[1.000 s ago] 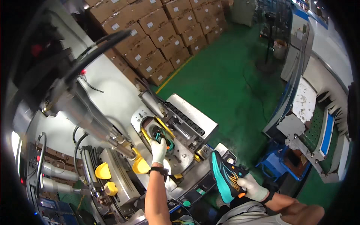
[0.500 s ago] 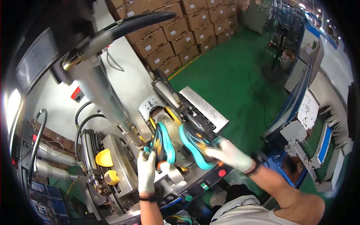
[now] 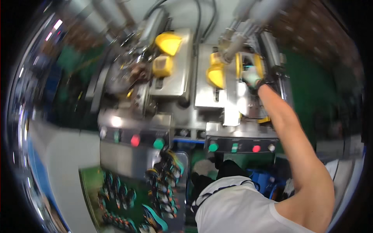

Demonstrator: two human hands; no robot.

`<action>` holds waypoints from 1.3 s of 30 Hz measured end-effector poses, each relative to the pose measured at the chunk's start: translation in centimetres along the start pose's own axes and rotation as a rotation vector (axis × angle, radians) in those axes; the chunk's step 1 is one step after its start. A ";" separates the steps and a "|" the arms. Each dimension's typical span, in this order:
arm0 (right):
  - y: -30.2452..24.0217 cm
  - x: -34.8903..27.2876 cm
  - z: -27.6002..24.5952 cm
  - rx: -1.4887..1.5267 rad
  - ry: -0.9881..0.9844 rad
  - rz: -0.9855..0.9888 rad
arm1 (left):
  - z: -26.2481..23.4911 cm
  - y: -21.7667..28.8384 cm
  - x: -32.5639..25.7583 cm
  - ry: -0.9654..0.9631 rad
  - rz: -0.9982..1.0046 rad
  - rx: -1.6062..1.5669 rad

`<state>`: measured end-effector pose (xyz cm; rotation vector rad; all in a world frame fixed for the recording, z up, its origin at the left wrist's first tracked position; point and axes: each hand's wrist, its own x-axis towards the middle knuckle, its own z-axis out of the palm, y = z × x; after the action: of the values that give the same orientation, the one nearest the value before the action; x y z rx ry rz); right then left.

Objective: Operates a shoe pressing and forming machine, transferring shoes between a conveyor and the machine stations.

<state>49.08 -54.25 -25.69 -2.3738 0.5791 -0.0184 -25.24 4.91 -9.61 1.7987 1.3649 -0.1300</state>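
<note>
My right hand [image 3: 251, 76], in a white glove, reaches into the right-hand station of the machine [image 3: 211, 97]. It is at a dark shoe [image 3: 246, 61] with a teal edge, between two upright yellow pads [image 3: 258, 64]. Blur smears the fingers, so their grip on the shoe does not show. My left hand is out of the picture. Down at the left, several dark shoes with teal soles [image 3: 155, 217] lie close together, their details blurred.
A second station with yellow blocks [image 3: 162, 66] stands to the left. Control panels with green buttons [image 3: 213, 147] and red buttons [image 3: 135, 140] run along the machine's front. Hoses [image 3: 200, 23] rise at the back. A blue crate [image 3: 259, 179] is low at the right.
My view has swung left, bringing the left station and the many shoes into sight. My left hand, which held a shoe, has gone out of view. My right hand has reached farther into the machine.
</note>
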 end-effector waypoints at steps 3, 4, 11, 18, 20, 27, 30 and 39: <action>2.0 0.0 -4.7 0.198 -0.257 -0.092 | 2.8 -11.7 6.6 0.410 0.092 0.128; 3.7 2.0 -10.7 -0.153 -0.049 -0.156 | 5.8 -9.3 9.9 0.330 -0.009 0.049; -10.1 -38.8 -0.8 0.155 -0.117 -0.913 | 5.0 -18.6 9.1 0.459 -0.052 -0.041; 1.0 -41.2 10.8 -0.849 -0.130 -0.934 | 6.2 -22.5 12.8 0.341 0.010 -0.618; -1.4 -42.5 10.9 -0.871 -0.202 -0.934 | 5.0 -23.7 13.0 0.267 -0.033 -0.562; -5.7 -59.0 11.8 -0.316 -0.545 -0.962 | 3.0 -26.3 11.8 0.353 0.136 -0.356; -5.0 -65.8 12.8 -0.221 -0.798 -0.893 | 5.7 -27.2 12.3 0.171 0.212 0.011; 24.5 -62.2 2.2 -0.122 -0.717 0.117 | -14.5 -24.5 7.7 0.047 0.231 0.323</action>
<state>-16.40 -43.61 -34.12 -2.2397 0.3651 0.8992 -48.17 21.35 -18.22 2.2281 1.2086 -0.1933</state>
